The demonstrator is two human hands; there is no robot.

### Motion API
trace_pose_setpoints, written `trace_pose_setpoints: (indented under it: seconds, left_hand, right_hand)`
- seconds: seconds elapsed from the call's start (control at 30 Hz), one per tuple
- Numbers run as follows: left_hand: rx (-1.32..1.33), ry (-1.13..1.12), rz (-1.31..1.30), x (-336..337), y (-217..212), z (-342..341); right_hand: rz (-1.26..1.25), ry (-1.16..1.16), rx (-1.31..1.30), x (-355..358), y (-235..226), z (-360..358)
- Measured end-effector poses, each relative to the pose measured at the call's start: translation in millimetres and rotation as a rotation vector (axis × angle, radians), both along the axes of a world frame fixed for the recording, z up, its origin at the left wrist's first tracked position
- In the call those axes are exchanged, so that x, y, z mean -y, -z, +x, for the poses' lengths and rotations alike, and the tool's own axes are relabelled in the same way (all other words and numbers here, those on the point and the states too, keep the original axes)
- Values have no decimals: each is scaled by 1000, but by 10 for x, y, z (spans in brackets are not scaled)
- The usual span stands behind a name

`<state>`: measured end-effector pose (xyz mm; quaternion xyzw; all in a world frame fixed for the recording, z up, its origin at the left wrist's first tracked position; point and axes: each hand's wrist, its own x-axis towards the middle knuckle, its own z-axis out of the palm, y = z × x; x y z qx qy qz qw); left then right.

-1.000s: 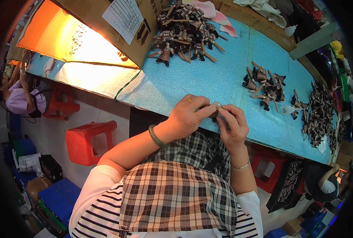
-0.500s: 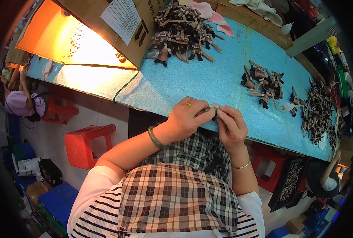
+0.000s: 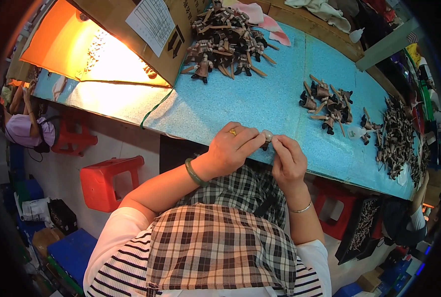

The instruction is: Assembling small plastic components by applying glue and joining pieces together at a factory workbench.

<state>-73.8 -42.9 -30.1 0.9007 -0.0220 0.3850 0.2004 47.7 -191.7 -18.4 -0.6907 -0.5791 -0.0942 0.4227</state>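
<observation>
Over the table's front edge, my left hand [image 3: 234, 151] pinches a small figurine [image 3: 267, 135] with a pale, rounded top and a darker lower part. Its fingers hide much of the piece. My right hand [image 3: 289, 161] is closed, with thumb and fingertips meeting at the figurine's right side. A group of finished-looking brown figurines [image 3: 329, 103] with flat wooden-coloured sticks lies right of my hands. Farther back stands a larger heap of similar figurines [image 3: 230, 42].
A cardboard box [image 3: 178, 64], lit brightly inside, stands on the blue table [image 3: 220, 106] at left. A small white squeeze bottle [image 3: 358, 132] lies near dark piled pieces [image 3: 398, 136]. Red stools [image 3: 109, 180] stand below. Other people sit at the far left and right.
My right fingers have shifted slightly, and the figurine has turned a little between my hands. The person at the right edge has moved an arm.
</observation>
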Motion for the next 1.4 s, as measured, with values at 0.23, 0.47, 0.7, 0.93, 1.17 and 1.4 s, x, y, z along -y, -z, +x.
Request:
trace_pose_setpoints:
  seconds: [0.23,0.47,0.7,0.93,1.17,1.4]
  left_hand:
    - [-15,-26,-24,20,26,-9]
    - [24,-38,-60,29,74,-11]
    - [-22,-69,-188,66,7,0]
    - [-21,-39,-244,38,-1,2]
    - [0,-16,-307,37,16,17]
    - [-53,-40,-447,70,13,-17]
  right_hand:
    - [-1,12,-225,-42,-58,15]
    - [-61,75,123,-33,36,-95]
    - [-49,87,87,-49,104,-111]
    - [-85,110,-203,-40,83,-152]
    - [-143,111,182,-38,85,-129]
    - [-166,117,193,-54,74,-139]
